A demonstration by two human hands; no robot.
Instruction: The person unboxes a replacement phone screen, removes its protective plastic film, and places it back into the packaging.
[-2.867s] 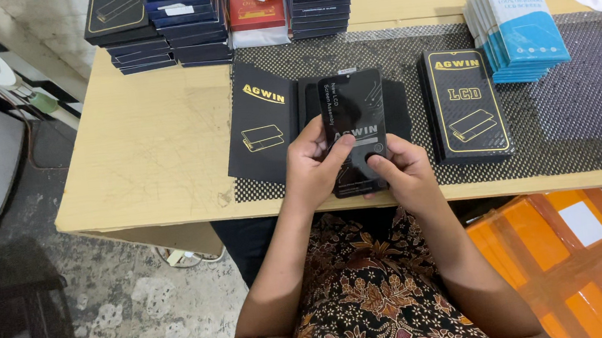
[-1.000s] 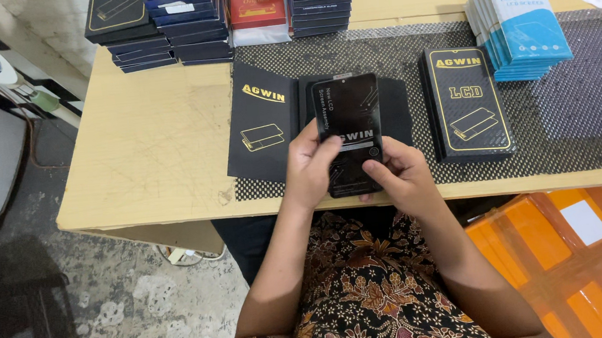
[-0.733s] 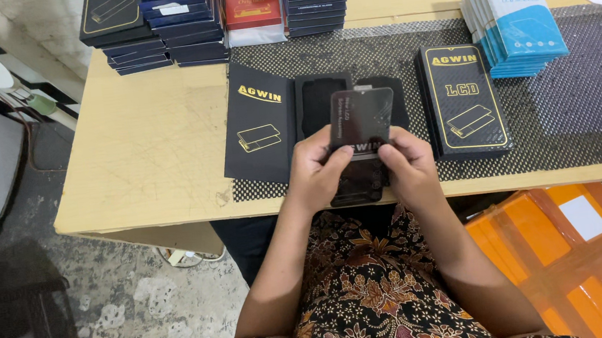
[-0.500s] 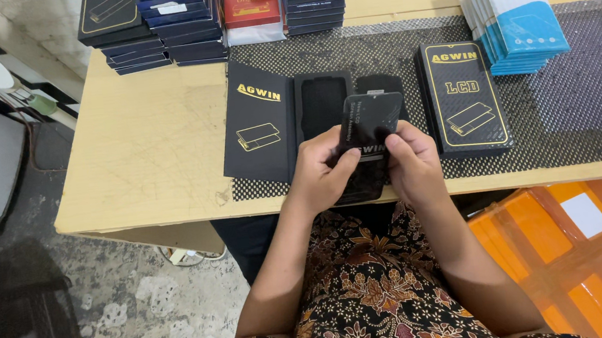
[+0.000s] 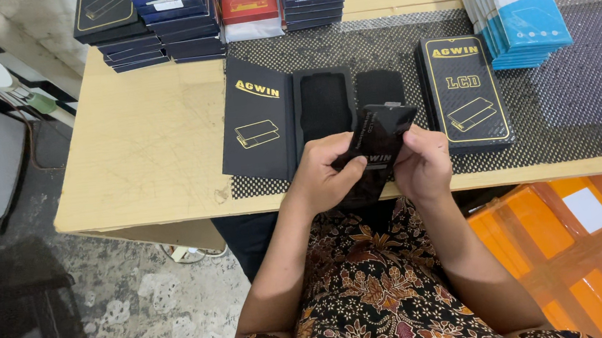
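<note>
Your left hand point(image 5: 326, 176) and right hand point(image 5: 424, 166) both clasped a glossy black pouch point(image 5: 377, 144), tilted and raised just above the near edge of the wooden table point(image 5: 142, 148), left fingers gripping its lower left side, right fingers its right edge. Directly behind the pouch lay an open black box point(image 5: 288, 122) with its foam tray showing, a loose black foam pad point(image 5: 380, 88) just beside it, and a closed black box point(image 5: 464, 92) to the right on the perforated black mat point(image 5: 593, 108). Stacks of dark boxes point(image 5: 173, 18) stood along the far edge, a stack of blue-and-white packets point(image 5: 519, 12) at far right.

Glossy black rectangular pouch point(image 5: 376, 142) with gold lettering. Open black cardboard box point(image 5: 288, 122) with gold print, black foam lining. Black perforated mat point(image 5: 591, 94) over pale tan wooden table point(image 5: 142, 148). Blue-and-white cartons point(image 5: 519, 12). Brown floral-patterned batik garment point(image 5: 381, 295).
</note>
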